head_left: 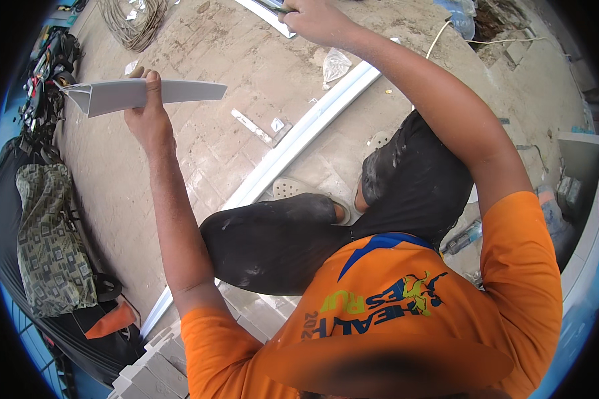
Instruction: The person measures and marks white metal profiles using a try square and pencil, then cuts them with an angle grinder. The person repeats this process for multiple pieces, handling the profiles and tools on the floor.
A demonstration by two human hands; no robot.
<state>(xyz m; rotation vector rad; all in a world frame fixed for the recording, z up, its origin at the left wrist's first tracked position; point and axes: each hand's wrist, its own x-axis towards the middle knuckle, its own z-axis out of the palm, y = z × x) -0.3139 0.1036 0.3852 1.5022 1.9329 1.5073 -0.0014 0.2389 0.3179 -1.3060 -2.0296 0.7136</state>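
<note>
While the long white rail (299, 139) slants across the floor, out to its left comes the left hand (150, 123), fingers and thumb clamped on a pale folded panel (186, 91)! Up near the rail's far end, also on its left, the right hand (316, 21) has its fingers curled round a slim dark stick (283, 10), close by a white strip (271, 20). Clear bag (336, 65) just beside the rail, coiled cable (123, 30) well to its left, one sandal (291, 187) just right of it!
</note>
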